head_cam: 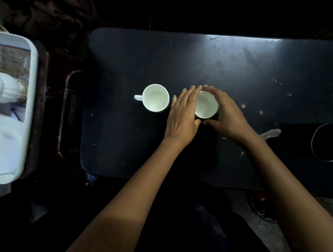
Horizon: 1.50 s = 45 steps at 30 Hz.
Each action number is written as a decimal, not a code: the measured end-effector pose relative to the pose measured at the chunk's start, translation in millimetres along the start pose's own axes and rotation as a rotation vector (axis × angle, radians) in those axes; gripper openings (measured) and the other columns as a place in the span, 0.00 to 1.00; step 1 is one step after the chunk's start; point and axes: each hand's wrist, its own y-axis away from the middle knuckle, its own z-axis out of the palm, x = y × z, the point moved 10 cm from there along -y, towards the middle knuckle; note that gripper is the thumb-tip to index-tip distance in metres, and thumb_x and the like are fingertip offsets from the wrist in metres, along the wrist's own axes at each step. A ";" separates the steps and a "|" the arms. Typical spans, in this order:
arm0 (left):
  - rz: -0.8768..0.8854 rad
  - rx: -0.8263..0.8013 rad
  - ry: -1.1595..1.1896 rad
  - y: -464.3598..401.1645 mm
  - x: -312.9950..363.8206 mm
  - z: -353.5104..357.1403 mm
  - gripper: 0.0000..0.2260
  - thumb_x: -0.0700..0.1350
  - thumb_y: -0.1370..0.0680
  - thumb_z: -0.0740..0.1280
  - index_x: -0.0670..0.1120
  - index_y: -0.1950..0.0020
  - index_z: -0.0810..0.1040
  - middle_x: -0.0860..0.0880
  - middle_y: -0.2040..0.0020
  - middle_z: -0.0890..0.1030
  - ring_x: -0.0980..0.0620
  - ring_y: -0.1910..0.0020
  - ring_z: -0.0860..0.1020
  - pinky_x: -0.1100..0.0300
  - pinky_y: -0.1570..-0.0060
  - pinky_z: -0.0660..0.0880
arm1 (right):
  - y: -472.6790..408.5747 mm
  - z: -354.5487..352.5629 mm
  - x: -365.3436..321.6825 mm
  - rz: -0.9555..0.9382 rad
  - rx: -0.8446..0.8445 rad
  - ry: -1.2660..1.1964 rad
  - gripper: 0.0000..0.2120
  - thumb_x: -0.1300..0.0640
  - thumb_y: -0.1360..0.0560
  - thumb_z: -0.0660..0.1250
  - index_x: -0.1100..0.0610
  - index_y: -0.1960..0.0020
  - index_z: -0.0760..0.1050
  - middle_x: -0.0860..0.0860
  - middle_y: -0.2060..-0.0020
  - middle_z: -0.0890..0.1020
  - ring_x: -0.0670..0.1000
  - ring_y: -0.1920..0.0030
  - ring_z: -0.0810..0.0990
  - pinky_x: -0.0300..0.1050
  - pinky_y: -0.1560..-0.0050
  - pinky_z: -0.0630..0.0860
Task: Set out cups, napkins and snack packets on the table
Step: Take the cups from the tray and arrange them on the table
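Two white cups stand upright on the dark table (235, 64). The left cup (156, 98) has its handle pointing left and nothing touches it. Both hands wrap the right cup (206, 104): my left hand (182, 115) curves round its left side and my right hand (226, 113) round its right side, with fingertips meeting behind it and thumbs meeting in front. A white tray (31, 90) at the far left holds a white cup lying on its side (3, 89) and white napkins (2, 146). No snack packets show.
The tray rests on a dark wooden stand (64, 112) left of the table. A dark round-rimmed container (328, 142) sits at the table's right front, with a crumpled scrap (271, 133) beside it. Small crumbs dot the right half of the table.
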 end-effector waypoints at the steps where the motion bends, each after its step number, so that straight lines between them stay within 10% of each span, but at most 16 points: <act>1: 0.005 0.007 -0.009 2.5 1.3 -0.5 0.38 0.37 0.27 0.69 0.46 0.23 0.53 0.47 0.22 0.57 0.47 0.23 0.52 0.52 0.25 0.44 | 0.7 3.0 1.2 0.006 -0.030 0.014 0.42 0.64 0.36 0.75 0.55 0.27 0.60 0.52 0.28 0.66 0.52 0.26 0.61 0.46 0.29 0.58; 7: 0.003 0.168 0.157 32.4 5.5 -23.4 0.30 0.35 0.26 0.63 0.45 0.25 0.61 0.47 0.27 0.66 0.49 0.29 0.65 0.55 0.29 0.62 | 16.9 -2.7 -11.1 0.033 0.066 -0.015 0.35 0.59 0.31 0.72 0.57 0.28 0.63 0.54 0.28 0.66 0.53 0.26 0.60 0.37 0.32 0.53; 13: -0.069 0.313 0.370 66.7 -9.6 -52.7 0.22 0.38 0.25 0.63 0.49 0.32 0.70 0.52 0.37 0.74 0.55 0.39 0.73 0.60 0.40 0.71 | 32.4 -6.1 -58.9 0.004 0.240 0.097 0.19 0.60 0.26 0.66 0.53 0.35 0.72 0.50 0.34 0.73 0.54 0.29 0.63 0.50 0.33 0.58; 31: -0.532 1.082 0.730 164.4 -211.1 -253.9 0.17 0.33 0.26 0.62 0.44 0.38 0.73 0.46 0.39 0.77 0.53 0.47 0.76 0.56 0.40 0.74 | -38.6 152.9 -308.9 -0.360 -0.065 -0.071 0.16 0.62 0.26 0.63 0.58 0.38 0.73 0.54 0.42 0.78 0.55 0.40 0.74 0.51 0.38 0.68; 42: -0.696 0.980 0.885 160.3 -300.9 -280.5 0.23 0.36 0.23 0.62 0.41 0.28 0.65 0.49 0.35 0.72 0.59 0.41 0.71 0.71 0.44 0.71 | -103.0 224.4 -360.3 -0.331 -0.146 0.062 0.24 0.55 0.24 0.62 0.58 0.29 0.64 0.55 0.32 0.71 0.57 0.31 0.66 0.53 0.34 0.65; 45: -0.713 0.871 1.002 145.8 -316.7 -276.6 0.19 0.38 0.24 0.64 0.40 0.33 0.71 0.48 0.39 0.77 0.51 0.41 0.76 0.55 0.39 0.73 | -117.1 242.6 -363.4 -0.322 -0.164 0.147 0.27 0.50 0.24 0.62 0.54 0.28 0.61 0.53 0.33 0.72 0.57 0.30 0.62 0.54 0.36 0.61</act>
